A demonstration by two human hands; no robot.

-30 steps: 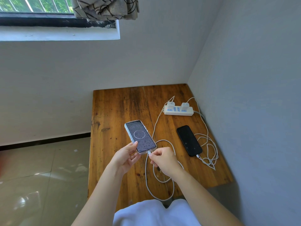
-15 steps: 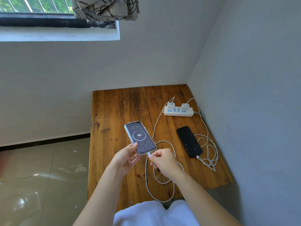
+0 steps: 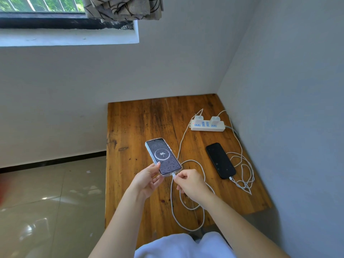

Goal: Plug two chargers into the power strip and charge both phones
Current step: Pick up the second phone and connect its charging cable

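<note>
Wooden tabletop (image 3: 134, 123) is seen in the centre of the frame, pushed into a corner of white walls. A white power strip (image 3: 207, 126) lies at the upper right of the tabletop, with a small red light lit at its left end. Two white chargers are plugged into it: left charger (image 3: 198, 118) and right charger (image 3: 215, 120), both upright, a cable leaving the top of each.

A lit phone (image 3: 163, 157) in a clear case is held above the tabletop at centre frame, screen up, a ring and "96" shown on it. Its lower end is gripped by the left hand (image 3: 147, 180), thumb on the screen edge, fingers curled underneath. The right hand (image 3: 191, 184) is closed in a pinch on the white plug (image 3: 174, 175) at the phone's bottom edge; the plug is seen touching the port. The white cable (image 3: 186, 161) from that plug is looped over the tabletop below the hands and runs up toward the left charger.

A second phone (image 3: 220, 160), black, screen dark, lies flat right of centre, below the power strip. A cable is plugged into its lower end, and the slack is piled in a loose tangle (image 3: 242, 170) just beside it at the right.

Window (image 3: 42, 4) and patterned curtain (image 3: 122, 8) are at upper left. Tiled floor (image 3: 46, 202) is at lower left.
</note>
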